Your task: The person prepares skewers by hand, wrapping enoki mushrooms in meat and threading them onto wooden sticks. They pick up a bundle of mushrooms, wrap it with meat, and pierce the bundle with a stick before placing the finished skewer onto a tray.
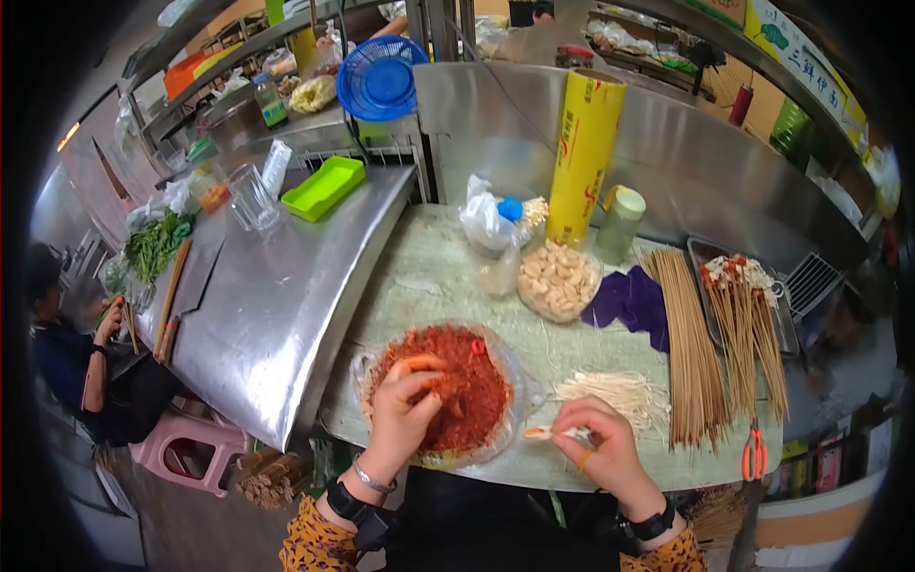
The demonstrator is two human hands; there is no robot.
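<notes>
My left hand [405,405] is over a plastic-lined round container of red chopped chili mix [481,400], its fingers curled down at the mix. Whatever is between those fingertips is hidden. Between the thumb and fingers of my right hand [596,440] is a small white piece with an orange end [545,434], perhaps enoki mushroom. Just behind this hand lies a pile of thin white enoki mushrooms [620,396]. A small red object [477,347] rests on the chili mix.
Bamboo skewers [691,353] lie right, beside a tray [703,255] with loaded skewers [748,324]. Orange-handled scissors [754,455] sit at the edge. Behind stand a bowl of pale pieces [559,281], a tall yellow roll [586,157] and a bottle [621,224]. A person [71,353] sits left.
</notes>
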